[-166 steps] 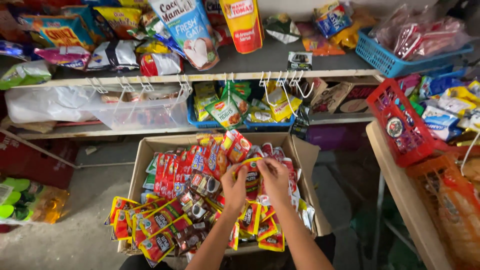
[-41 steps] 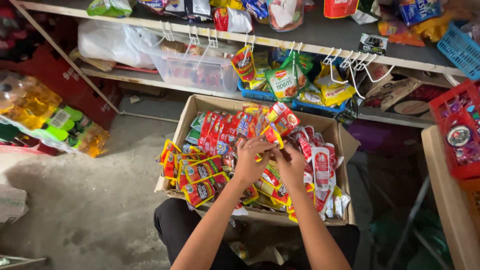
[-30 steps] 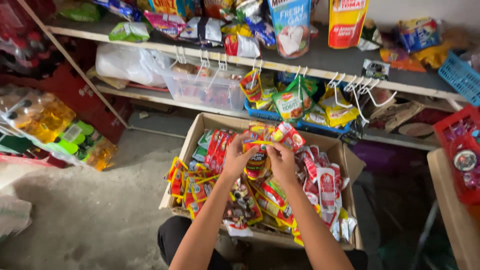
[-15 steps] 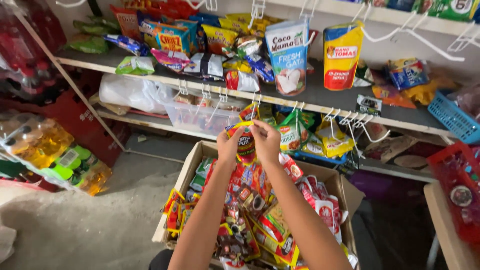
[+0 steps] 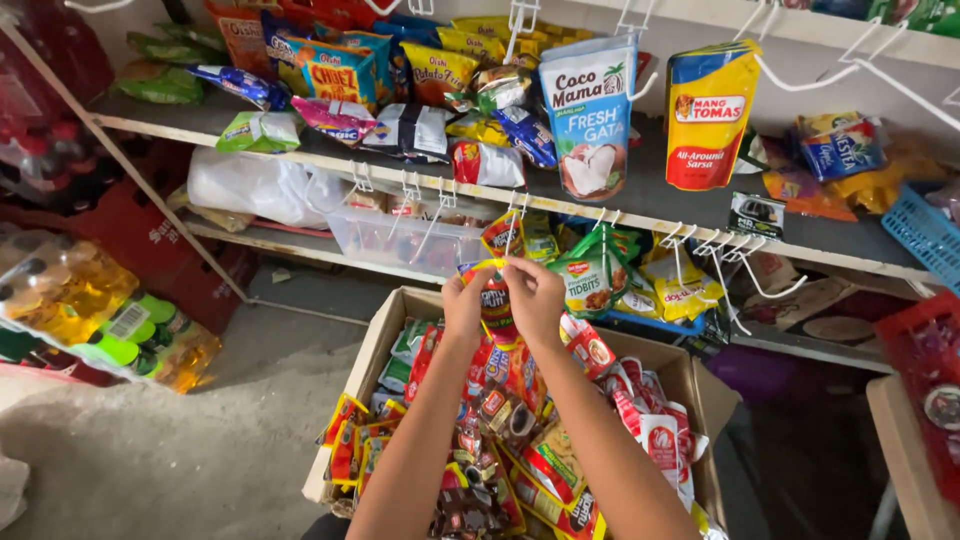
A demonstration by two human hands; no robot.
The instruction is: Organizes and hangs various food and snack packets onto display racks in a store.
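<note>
Left hand (image 5: 465, 303) and right hand (image 5: 533, 293) are raised side by side, fingers pinched on the top edge of a strip of red-and-yellow sachets (image 5: 496, 300). The strip hangs above the open cardboard box (image 5: 372, 352) of sachets, just below white wire hooks (image 5: 520, 205) on the shelf edge (image 5: 300, 165).

A grey shelf (image 5: 640, 190) carries snack bags, a tall blue-and-white pouch (image 5: 590, 115) and a yellow-and-red pouch (image 5: 705, 115) — white wire hooks (image 5: 700, 250) along its edge. Bottles of yellow oil (image 5: 60, 290) stand left; a blue basket (image 5: 930, 235) right.
</note>
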